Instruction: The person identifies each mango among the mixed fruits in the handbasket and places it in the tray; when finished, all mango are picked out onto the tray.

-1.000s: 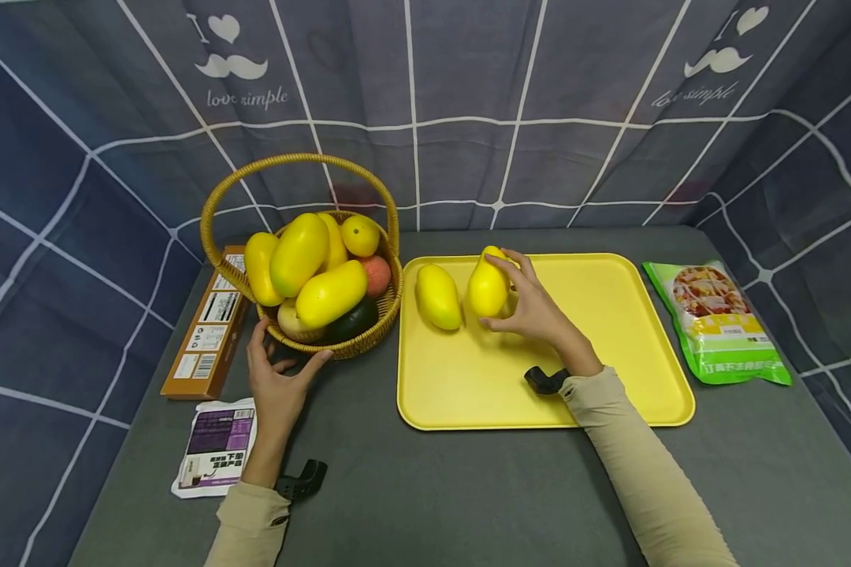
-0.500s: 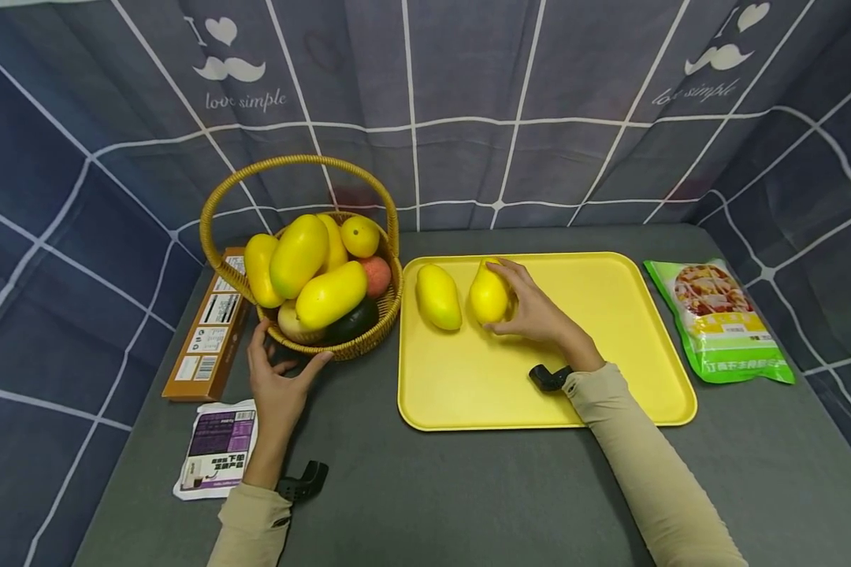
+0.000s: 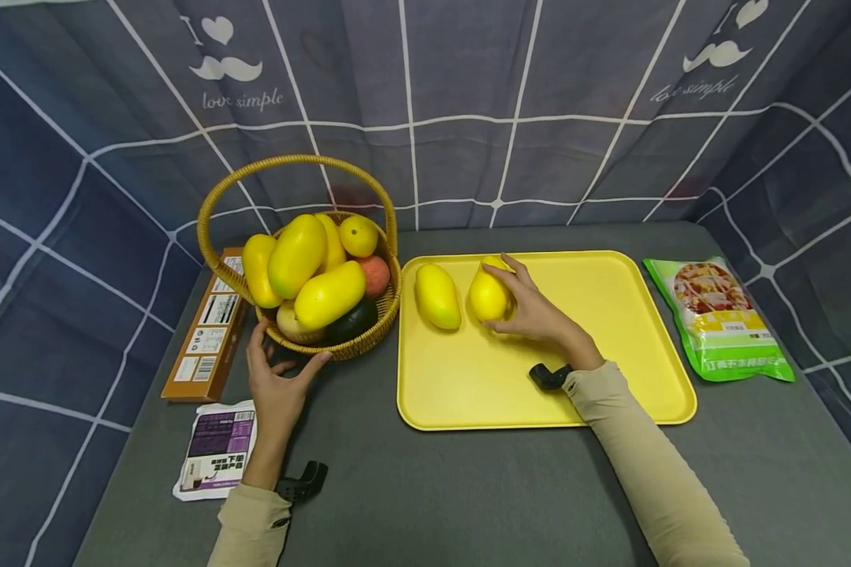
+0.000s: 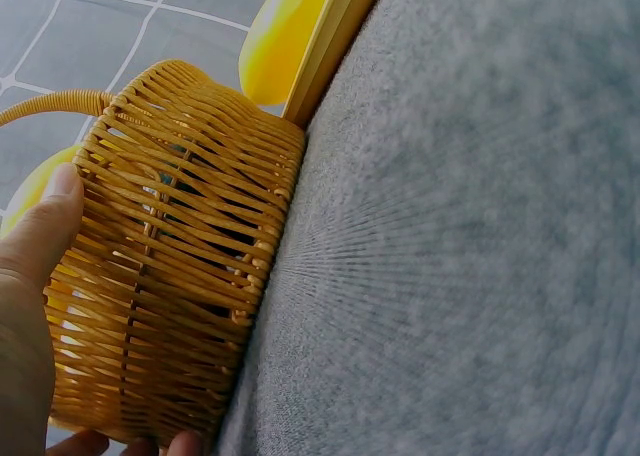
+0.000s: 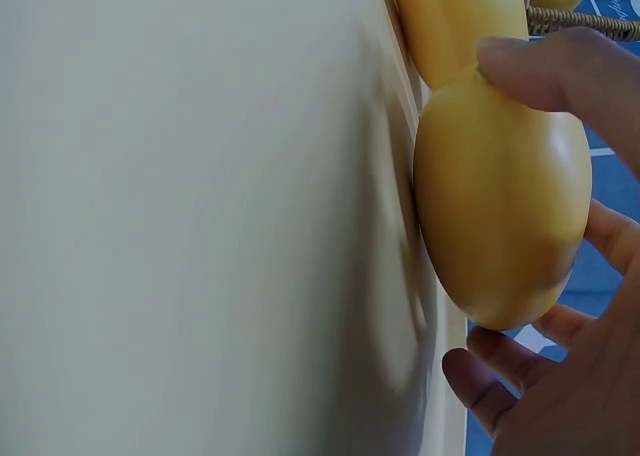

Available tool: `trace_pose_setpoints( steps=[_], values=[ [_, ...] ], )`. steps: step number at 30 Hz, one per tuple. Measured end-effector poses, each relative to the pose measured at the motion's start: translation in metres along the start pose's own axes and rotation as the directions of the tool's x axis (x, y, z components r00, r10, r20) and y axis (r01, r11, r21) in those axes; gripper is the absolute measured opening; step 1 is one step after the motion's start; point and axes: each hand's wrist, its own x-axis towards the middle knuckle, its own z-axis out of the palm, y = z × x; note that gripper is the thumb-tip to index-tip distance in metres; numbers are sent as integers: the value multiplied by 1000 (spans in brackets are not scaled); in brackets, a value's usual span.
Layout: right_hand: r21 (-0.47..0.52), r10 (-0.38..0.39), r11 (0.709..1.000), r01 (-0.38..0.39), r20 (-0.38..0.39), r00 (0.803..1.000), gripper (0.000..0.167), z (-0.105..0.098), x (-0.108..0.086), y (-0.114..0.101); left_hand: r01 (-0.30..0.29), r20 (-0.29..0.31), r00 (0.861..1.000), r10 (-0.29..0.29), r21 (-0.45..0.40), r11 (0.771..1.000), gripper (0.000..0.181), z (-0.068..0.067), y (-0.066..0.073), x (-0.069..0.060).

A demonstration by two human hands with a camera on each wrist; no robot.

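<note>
Yellow plastic-looking tray point(image 3: 468, 386) sits on the tabletop point(image 3: 411, 496) in the head view; toward its back left, a mango-like fruit point(image 3: 437, 296) lies just beside the pear-shaped fruit point(image 3: 487, 296) that your right hand point(image 3: 539, 316) holds. Your left hand point(image 3: 276, 394) spans the wicker basket point(image 3: 363, 344), near side and left. In the left wrist view, that wide grip has its thumb against the wicker, apparently steadying it. In the right wrist view, your thumb crosses the held fruit's top, close above the tray; contact is unclear. You seem to be setting it down; next calls for a gentle release, without rolling.
</note>
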Motion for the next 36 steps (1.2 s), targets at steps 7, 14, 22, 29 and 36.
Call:
trace_pose_setpoints(
  steps=[7, 14, 22, 29, 36],
  values=[
    [23, -32, 999, 32, 2, 999, 96, 0, -1, -3, -10, -1, 1000, 9, -8, 1000, 99, 1, 0, 0],
    [-1, -45, 999, 45, -24, 999, 94, 2, -2, -6, -6, 3, 1000, 6, 13, 1000, 100, 0, 0, -2],
    [-48, -113, 993, 108, -102, 988, 93, 7, 1, -18, -13, 5, 1000, 13, 3, 1000, 96, 0, 5, -2],
    [20, -174, 984, 178, -138, 975, 103, 19, 11, -65, -16, 1, 1000, 16, -1, 1000, 99, 2, 0, -1],
    [68, -154, 984, 164, -136, 979, 105, 55, 32, -116, -2, 0, 1000, 2, 13, 1000, 98, 0, 0, -2]
  ],
)
